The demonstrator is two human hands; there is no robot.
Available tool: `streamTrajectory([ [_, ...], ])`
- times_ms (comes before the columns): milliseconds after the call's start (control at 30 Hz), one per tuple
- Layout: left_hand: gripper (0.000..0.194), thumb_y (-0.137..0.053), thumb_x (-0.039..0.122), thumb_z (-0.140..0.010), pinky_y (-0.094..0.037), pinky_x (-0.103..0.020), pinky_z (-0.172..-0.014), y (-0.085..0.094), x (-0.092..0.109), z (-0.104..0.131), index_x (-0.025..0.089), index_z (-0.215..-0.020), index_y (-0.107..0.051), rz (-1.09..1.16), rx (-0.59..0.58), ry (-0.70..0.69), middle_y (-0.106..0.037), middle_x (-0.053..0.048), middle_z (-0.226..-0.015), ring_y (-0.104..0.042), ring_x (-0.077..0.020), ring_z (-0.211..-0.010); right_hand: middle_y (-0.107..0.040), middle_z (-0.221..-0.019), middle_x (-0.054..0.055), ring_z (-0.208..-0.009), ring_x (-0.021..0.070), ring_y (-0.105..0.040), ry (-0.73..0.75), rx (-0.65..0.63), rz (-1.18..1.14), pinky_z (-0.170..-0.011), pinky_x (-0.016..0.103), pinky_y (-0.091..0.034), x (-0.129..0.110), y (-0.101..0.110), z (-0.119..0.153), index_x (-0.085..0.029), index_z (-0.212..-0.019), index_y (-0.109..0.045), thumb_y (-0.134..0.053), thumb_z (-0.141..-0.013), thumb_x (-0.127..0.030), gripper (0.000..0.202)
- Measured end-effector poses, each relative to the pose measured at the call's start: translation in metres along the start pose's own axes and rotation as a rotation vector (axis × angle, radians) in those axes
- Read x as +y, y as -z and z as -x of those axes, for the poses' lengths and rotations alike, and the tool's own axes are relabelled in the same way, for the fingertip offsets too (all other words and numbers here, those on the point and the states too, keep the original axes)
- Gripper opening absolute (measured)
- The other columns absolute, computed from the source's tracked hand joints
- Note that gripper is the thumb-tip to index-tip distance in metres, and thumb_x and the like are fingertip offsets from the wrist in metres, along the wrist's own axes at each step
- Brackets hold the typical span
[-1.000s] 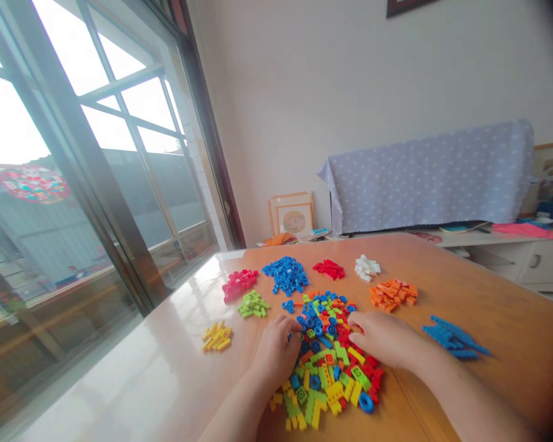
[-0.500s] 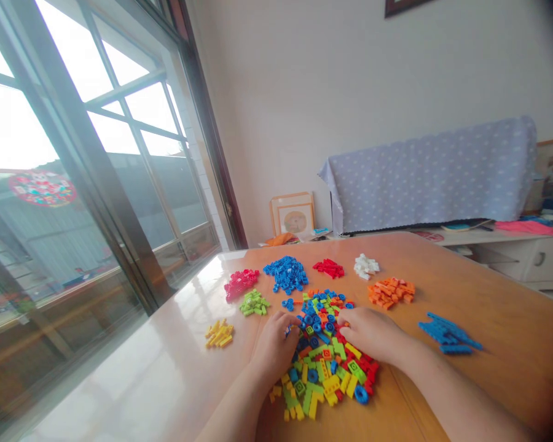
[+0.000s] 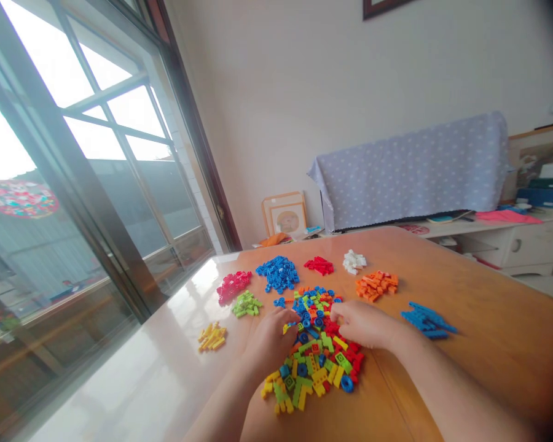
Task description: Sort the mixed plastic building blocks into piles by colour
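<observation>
A mixed heap of plastic building bricks in yellow, green, red, orange and blue, with blue wheel-like rings among them, lies on the wooden table. My left hand is at the heap's left side, thumb and fingers curled together. Small yellow and blue bricks show between its fingertips. At the right side of the heap is my right hand, its fingers bent inward against the red and blue pieces. Whatever its fingertips pinch is hidden.
Sorted piles ring the heap: yellow, light green, pinkish red, blue, red, white, orange and long blue pieces. A window stands left; a cloth-covered object is behind.
The view has swung slightly right, so everything sits further left. Yellow now shows between my left fingertips. My right fingers have curled in more at the heap.
</observation>
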State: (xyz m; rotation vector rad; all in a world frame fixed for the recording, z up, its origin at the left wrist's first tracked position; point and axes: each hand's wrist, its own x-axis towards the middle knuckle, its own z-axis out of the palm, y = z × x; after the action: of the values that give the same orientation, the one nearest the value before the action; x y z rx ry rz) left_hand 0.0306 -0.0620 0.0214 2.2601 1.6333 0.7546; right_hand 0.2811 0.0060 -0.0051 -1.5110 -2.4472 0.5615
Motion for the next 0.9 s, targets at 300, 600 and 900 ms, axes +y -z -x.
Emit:
streamTrajectory([
  [300, 0.023, -0.057, 0.022, -0.083, -0.049, -0.029, -0.079, -0.009, 0.019, -0.019, 0.021, -0.099, -0.073, 0.007, -0.095, -0.086, -0.070, -0.007, -0.099, -0.063, -0.0219, -0.093, -0.072, -0.087, 0.002, -0.079, 0.0176, -0.060, 0.055, 0.050, 0.001, -0.062, 0.025, -0.028, -0.003, -0.015, -0.009, -0.026, -0.088, -0.072, -0.059, -0.076, -0.017, 0.019],
  [600, 0.017, -0.060, 0.025, -0.080, -0.046, -0.027, -0.069, -0.028, 0.016, -0.040, 0.020, -0.090, -0.074, 0.350, 0.008, -0.001, -0.069, -0.005, -0.087, -0.061, -0.0194, -0.080, -0.066, -0.073, -0.001, -0.068, 0.0146, -0.056, 0.077, 0.229, -0.366, -0.060, 0.024, -0.034, -0.003, -0.013, -0.017, -0.021, -0.084, -0.067, -0.058, -0.082, -0.028, 0.012],
  [900, 0.019, -0.072, 0.031, -0.077, -0.036, -0.022, -0.061, -0.044, 0.016, -0.045, 0.016, -0.082, -0.063, 0.908, 0.066, 0.102, -0.056, 0.001, -0.070, -0.046, -0.0100, -0.064, -0.060, -0.072, -0.003, -0.065, 0.0105, -0.050, 0.165, 0.280, -0.881, -0.063, 0.023, -0.041, -0.013, -0.009, -0.021, -0.017, -0.090, -0.066, -0.060, -0.086, -0.033, 0.018],
])
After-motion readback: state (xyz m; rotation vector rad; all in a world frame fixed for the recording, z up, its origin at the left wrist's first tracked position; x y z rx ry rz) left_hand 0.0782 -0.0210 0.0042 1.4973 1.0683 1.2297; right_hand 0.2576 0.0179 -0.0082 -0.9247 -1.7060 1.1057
